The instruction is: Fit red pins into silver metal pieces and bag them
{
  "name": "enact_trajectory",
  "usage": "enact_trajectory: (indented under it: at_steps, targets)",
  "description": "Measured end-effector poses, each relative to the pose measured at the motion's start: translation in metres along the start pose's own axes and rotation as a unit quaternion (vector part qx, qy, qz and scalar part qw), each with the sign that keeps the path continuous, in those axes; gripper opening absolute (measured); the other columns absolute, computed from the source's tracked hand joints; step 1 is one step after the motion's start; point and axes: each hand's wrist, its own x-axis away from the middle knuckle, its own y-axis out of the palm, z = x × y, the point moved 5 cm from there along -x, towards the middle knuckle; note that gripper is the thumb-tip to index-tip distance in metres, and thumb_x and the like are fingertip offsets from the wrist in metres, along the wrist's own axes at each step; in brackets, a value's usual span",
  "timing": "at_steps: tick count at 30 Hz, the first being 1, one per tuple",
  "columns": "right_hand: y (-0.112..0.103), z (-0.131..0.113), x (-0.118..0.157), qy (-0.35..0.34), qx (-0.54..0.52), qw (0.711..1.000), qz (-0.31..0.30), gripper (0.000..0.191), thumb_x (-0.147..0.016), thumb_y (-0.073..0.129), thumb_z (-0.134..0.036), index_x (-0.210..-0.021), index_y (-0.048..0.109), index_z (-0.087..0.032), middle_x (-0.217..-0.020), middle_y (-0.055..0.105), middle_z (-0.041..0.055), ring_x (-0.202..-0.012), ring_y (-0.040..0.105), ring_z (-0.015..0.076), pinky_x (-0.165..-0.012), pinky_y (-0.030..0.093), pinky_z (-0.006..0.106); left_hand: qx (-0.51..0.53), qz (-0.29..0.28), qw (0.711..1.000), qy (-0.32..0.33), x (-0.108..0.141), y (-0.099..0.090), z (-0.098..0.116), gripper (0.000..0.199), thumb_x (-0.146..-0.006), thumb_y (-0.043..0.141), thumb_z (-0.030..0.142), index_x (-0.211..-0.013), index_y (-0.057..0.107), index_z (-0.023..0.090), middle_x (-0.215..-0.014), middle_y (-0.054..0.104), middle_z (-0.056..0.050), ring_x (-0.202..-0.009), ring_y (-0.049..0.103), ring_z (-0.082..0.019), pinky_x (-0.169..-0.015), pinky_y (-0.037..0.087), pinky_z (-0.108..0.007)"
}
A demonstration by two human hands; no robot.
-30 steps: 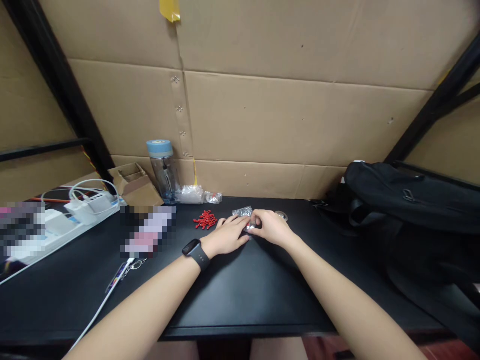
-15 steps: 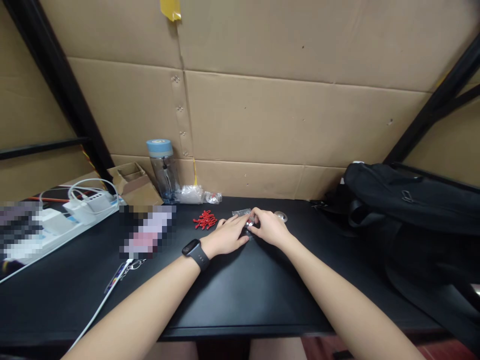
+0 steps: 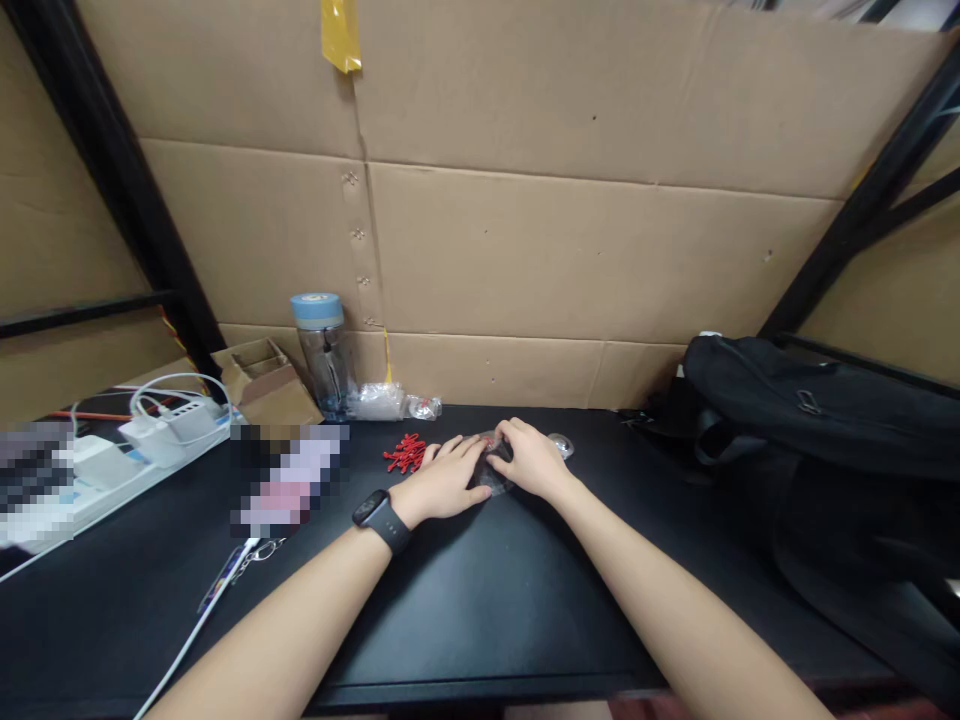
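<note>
A small clear plastic bag point(image 3: 501, 482) lies on the black table between my hands, with something small and reddish at its top. My left hand point(image 3: 450, 480), a dark watch on its wrist, rests flat on the bag's left side with fingers spread. The fingers of my right hand point(image 3: 531, 458) are pinched at the bag's upper right part; what exactly they grip is too small to tell. A pile of red cord pieces point(image 3: 405, 453) is left of my left hand. Just beyond my right hand sits a clear round piece point(image 3: 561, 445).
Along the cardboard wall point(image 3: 525, 260) stand a blue-lidded bottle point(image 3: 324, 350), an open cardboard box point(image 3: 274, 385) and plastic-wrapped packets point(image 3: 379, 400). A power strip point(image 3: 150, 455) and a blurred-out item point(image 3: 296, 480) with a white cable are left. A black backpack point(image 3: 795, 420) fills the right.
The view has tilted up slightly. My left hand's fingers are more spread, and more of the clear bag shows flat between my hands. The shiny piece seen at my right fingertips is now hidden.
</note>
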Motion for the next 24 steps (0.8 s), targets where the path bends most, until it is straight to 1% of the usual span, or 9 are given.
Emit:
enact_trajectory:
  at_steps: [2,5,6,8,10,12,16,19,24]
  targets:
    - [-0.005,0.002,0.001,-0.063,-0.085,0.994,-0.019,0.021,-0.092,0.064,-0.041,-0.102,0.06,-0.023,-0.101,0.063,0.0044,-0.091,0.06,0.0188,-0.078,0.045,0.029,0.018,-0.004,1.0,-0.005,-0.001,-0.006,-0.005,0.07,-0.092,0.049,0.058,-0.154,0.028,0.034,-0.164,0.026,-0.006,-0.15,0.023,-0.035,-0.116,0.022,-0.06]
    - [-0.016,0.013,0.002,-0.098,-0.182,0.978,-0.015,0.019,-0.103,0.043,-0.03,-0.104,0.06,-0.022,-0.099,0.063,0.0043,-0.091,0.06,0.017,-0.085,0.046,0.03,0.049,0.055,0.997,0.003,-0.003,-0.021,-0.009,0.045,-0.101,0.032,0.041,-0.144,0.042,0.035,-0.155,0.042,-0.003,-0.141,0.039,-0.027,-0.112,0.033,-0.048]
    - [-0.017,0.017,0.002,-0.098,-0.192,0.976,-0.013,0.018,-0.102,0.043,-0.026,-0.105,0.06,-0.022,-0.099,0.062,0.0042,-0.089,0.06,0.0164,-0.084,0.046,0.03,0.045,0.086,0.995,0.008,-0.002,-0.026,-0.01,0.041,-0.101,0.03,0.031,-0.138,0.048,0.035,-0.149,0.049,-0.002,-0.136,0.044,-0.024,-0.109,0.036,-0.045]
    - [-0.017,0.022,0.003,-0.099,-0.19,0.977,-0.017,0.014,-0.093,0.059,-0.02,-0.106,0.06,-0.022,-0.102,0.061,0.0037,-0.083,0.058,0.0153,-0.08,0.047,0.029,0.006,0.13,0.991,0.018,0.0,-0.031,-0.009,0.04,-0.093,0.038,0.017,-0.125,0.055,0.033,-0.136,0.059,-0.001,-0.128,0.048,-0.024,-0.104,0.037,-0.043]
    - [-0.014,0.021,0.005,-0.107,-0.189,0.975,-0.035,0.03,-0.08,0.075,-0.017,-0.106,0.062,-0.023,-0.104,0.059,0.0027,-0.077,0.056,0.0138,-0.076,0.048,0.028,-0.041,0.144,0.988,0.028,0.001,-0.031,-0.007,0.039,-0.083,0.05,0.012,-0.116,0.059,0.03,-0.126,0.063,-0.003,-0.125,0.047,-0.027,-0.1,0.037,-0.043]
    - [-0.01,0.018,0.005,-0.118,-0.193,0.973,-0.05,0.03,-0.075,0.081,-0.019,-0.101,0.065,-0.023,-0.103,0.058,0.0023,-0.079,0.055,0.0139,-0.076,0.048,0.027,-0.058,0.142,0.987,0.037,0.002,-0.029,-0.004,0.033,-0.079,0.059,0.015,-0.109,0.061,0.028,-0.119,0.065,-0.004,-0.122,0.048,-0.028,-0.096,0.037,-0.043]
    - [-0.01,0.013,0.004,-0.122,-0.196,0.972,-0.032,0.004,-0.085,0.073,-0.023,-0.087,0.07,-0.021,-0.096,0.06,0.003,-0.083,0.058,0.0153,-0.078,0.047,0.028,-0.042,0.13,0.99,0.044,0.001,-0.027,-0.003,0.01,-0.087,0.061,0.027,-0.096,0.066,0.027,-0.109,0.068,-0.002,-0.112,0.054,-0.025,-0.092,0.035,-0.041]
    - [-0.013,0.013,0.002,-0.118,-0.205,0.971,-0.023,0.005,-0.087,0.071,-0.023,-0.084,0.071,-0.02,-0.093,0.063,0.0033,-0.079,0.058,0.0146,-0.075,0.046,0.027,-0.037,0.123,0.991,0.037,0.0,-0.028,-0.005,0.01,-0.091,0.058,0.028,-0.091,0.068,0.027,-0.105,0.07,-0.002,-0.106,0.057,-0.024,-0.09,0.034,-0.039]
    - [-0.015,0.019,0.002,-0.06,-0.214,0.975,-0.02,0.007,-0.087,0.07,-0.027,-0.085,0.073,-0.021,-0.079,0.068,-0.0002,-0.069,0.058,0.0129,-0.069,0.043,0.025,-0.02,0.133,0.99,0.048,-0.001,-0.028,-0.001,0.014,-0.084,0.069,0.031,-0.097,0.069,0.028,-0.106,0.071,-0.001,-0.107,0.057,-0.025,-0.091,0.033,-0.038]
